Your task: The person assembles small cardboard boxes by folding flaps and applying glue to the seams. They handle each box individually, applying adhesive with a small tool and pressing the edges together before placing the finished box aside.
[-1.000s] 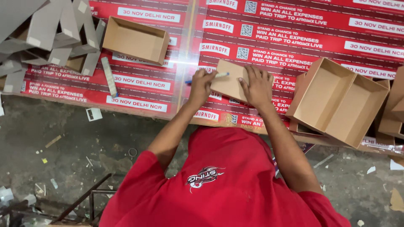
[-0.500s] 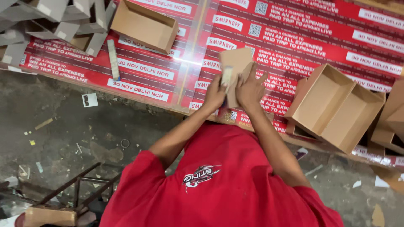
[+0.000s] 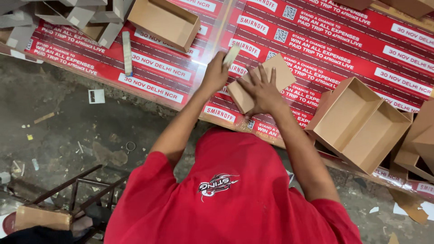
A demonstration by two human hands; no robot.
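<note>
Box-assembly step: right hand point(image 3: 264, 92) spread flat, pinning cardboard panel point(image 3: 262, 81); left hand point(image 3: 216, 74) closed round pale tool point(image 3: 231, 55); next likely pressing edge

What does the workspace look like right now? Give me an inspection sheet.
Surface: table under a red printed sheet and clear plastic.
Job's things: brown cardboard piece, lying flat; small pale piece, raised.
Clutter: open cardboard boxes; grey folded card; pale strip.
Grippers: left hand closed on small pale piece; right hand flat on brown cardboard piece, fingers spread.
Cables: nothing seen.
Surroundings: dirty floor with scraps; metal frame.
</note>
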